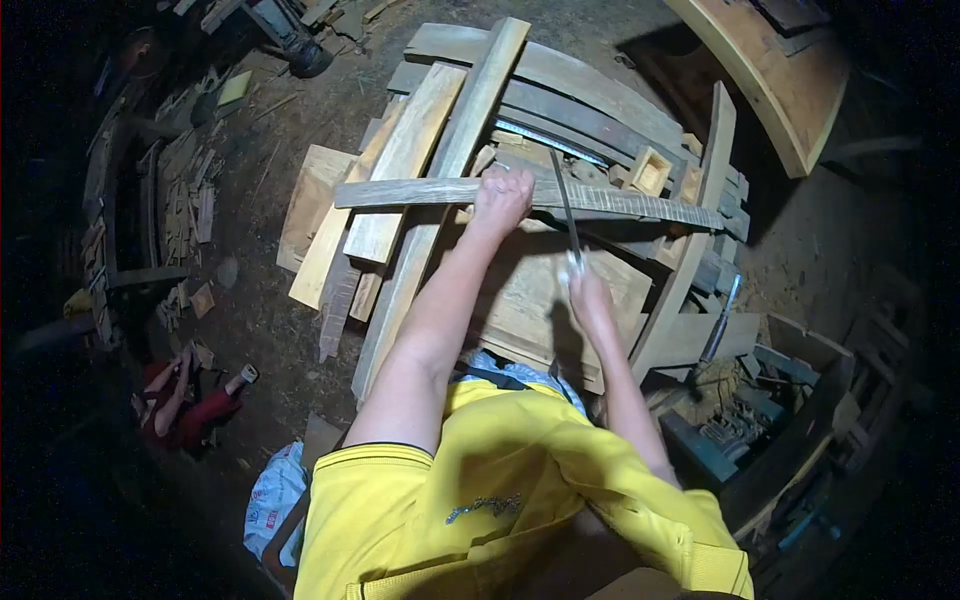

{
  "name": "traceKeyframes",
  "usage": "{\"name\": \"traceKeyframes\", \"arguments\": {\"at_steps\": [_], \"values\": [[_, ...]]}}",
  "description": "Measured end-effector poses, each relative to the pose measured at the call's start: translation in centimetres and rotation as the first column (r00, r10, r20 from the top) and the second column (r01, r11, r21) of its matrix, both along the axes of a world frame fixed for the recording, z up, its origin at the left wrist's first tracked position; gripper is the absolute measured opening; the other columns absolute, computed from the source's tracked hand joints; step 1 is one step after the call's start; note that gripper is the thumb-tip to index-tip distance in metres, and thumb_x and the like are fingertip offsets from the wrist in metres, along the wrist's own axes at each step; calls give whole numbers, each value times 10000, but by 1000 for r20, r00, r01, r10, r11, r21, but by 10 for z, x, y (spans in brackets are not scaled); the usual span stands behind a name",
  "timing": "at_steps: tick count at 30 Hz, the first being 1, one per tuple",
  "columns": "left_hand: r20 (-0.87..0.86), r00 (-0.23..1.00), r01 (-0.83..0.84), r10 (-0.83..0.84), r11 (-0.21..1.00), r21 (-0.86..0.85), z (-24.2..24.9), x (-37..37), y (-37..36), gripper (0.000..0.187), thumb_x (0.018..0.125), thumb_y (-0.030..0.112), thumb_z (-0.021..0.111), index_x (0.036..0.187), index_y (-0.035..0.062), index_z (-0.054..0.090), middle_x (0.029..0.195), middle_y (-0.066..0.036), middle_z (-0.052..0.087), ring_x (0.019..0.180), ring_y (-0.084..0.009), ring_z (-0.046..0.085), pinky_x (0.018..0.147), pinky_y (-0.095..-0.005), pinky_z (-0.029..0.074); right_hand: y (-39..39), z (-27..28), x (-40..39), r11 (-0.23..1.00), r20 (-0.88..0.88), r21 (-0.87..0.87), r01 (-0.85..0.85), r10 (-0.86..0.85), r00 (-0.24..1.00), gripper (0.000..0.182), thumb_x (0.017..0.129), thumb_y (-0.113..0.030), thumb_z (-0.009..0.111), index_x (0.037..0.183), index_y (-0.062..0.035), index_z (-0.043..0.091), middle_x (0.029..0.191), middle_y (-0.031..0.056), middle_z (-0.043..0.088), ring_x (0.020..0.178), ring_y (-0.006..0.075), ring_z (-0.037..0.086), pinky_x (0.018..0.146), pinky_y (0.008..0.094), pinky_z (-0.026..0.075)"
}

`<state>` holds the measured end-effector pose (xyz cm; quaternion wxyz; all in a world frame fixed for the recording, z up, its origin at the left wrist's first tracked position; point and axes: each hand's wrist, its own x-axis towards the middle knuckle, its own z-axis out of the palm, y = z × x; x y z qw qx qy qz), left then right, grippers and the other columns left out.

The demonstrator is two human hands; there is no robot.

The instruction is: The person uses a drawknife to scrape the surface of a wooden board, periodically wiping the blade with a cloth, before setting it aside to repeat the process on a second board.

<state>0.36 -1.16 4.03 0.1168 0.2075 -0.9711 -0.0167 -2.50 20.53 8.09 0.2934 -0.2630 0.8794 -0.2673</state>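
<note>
A long, narrow wooden board [630, 204] lies crosswise over other timber pieces in the middle of the view. My left hand [503, 198] is closed around it, left of the blade. In my right hand [590, 295], nearer my body, is what looks like a hand saw [570, 218], its thin dark blade pointing away from me and crossing the board. Seen nearly edge-on, the blade shows no teeth clearly, and its pale handle is blurred and partly hidden by my fingers. Beneath the board, a thick timber beam [480, 110] runs diagonally past a pale plank [410, 160].
A small wooden box [651, 171] and a ruler-like strip [552, 140] lie beyond the board. A large curved wooden piece [765, 85] stands at upper right. A blue-handled tool [722, 318] rests at right. A person in red [185, 410] sits at lower left, near a white sack [275, 505].
</note>
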Motion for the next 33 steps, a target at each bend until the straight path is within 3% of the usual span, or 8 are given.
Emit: {"name": "traceKeyframes", "arguments": {"at_steps": [6,8,12,14,16,18,21,33], "values": [[-155,988,20,-22,1000,-18,-6,2,1,19,692,102,538,702,88,545,682,-105,602,648,-249,609,601,-377,460,-31,-7,-19,998,11,-58,-2,2,1000,345,920,-304,364,1081,-36,509,884,259,598,849,409,576,695,487,431],[-203,974,107,-98,994,33,-14,4,-7,33,672,75,548,702,73,562,671,-135,603,618,-270,608,566,-399,467,-74,0,-41,986,106,163,29,-47,993,323,874,-229,362,908,20,565,884,254,609,822,396,593,688,463,455],[-61,997,59,-51,989,138,14,-7,4,55,687,79,594,730,62,623,693,-149,614,640,-294,610,575,-411,482,-44,-9,-67,1000,-166,1,13,-12,986,224,883,-200,403,930,-12,517,857,234,595,776,327,588,668,427,455],[-137,987,104,-80,978,181,12,-5,1,55,686,68,582,719,54,624,688,-157,608,634,-290,607,573,-410,483,-23,-15,-69,926,51,-167,338,-334,941,321,894,-248,362,917,13,549,809,256,604,803,374,601,668,464,457],[-9,1000,19,-18,991,132,3,-2,-3,68,680,63,538,641,64,593,675,-162,600,630,-283,605,568,-412,473,-4,-38,-48,869,239,-377,321,-244,940,304,934,-263,356,913,-14,530,724,184,564,659,292,563,587,385,435],[-145,988,34,-44,997,-73,5,7,-2,6,648,89,563,649,84,566,650,-120,598,614,-256,602,586,-388,467,-12,22,-11,989,65,-93,119,-113,991,335,944,-274,328,925,-16,540,671,172,556,598,294,542,550,402,415],[-126,991,55,-55,998,-1,1,-2,0,86,640,115,603,714,92,565,702,-107,605,668,-246,608,600,-370,460,4,-4,3,989,-23,143,33,-30,999,321,927,-274,361,961,-10,540,710,252,593,657,412,586,586,501,446],[-36,999,33,-33,999,-2,-2,-1,1,52,726,131,544,760,92,551,731,-90,603,712,-235,602,636,-365,452,-56,-1,-21,998,-53,-54,-21,18,998,300,912,-258,359,1035,-22,497,827,296,575,817,464,548,722,529,412]]}}
